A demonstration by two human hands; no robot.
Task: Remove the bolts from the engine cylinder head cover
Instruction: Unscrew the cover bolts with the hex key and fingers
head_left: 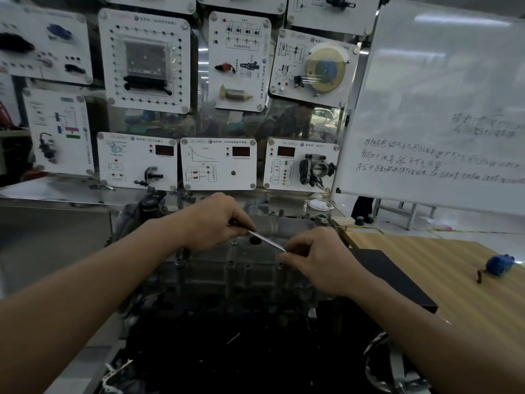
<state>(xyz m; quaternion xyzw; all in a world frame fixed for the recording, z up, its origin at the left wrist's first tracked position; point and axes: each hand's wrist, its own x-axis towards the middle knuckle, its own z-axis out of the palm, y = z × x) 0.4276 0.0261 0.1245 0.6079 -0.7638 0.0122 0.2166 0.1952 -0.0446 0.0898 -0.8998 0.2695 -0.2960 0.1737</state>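
Two hands meet above the engine cylinder head cover (216,275), which sits low at centre in front of a wall of training panels (218,163). The left hand (218,220) pinches one end of a thin metal tool (267,240) with its fingers clamped on it; the right hand (315,257) pinches the other end likewise. Several bolts (234,243) sit in the cover just beneath. A blue tape measure (500,264) lies on the wooden table (426,251) to the right.

The wooden table (443,268) carries a black pad (392,280) and a small blue thing (500,264), probably a tape measure.
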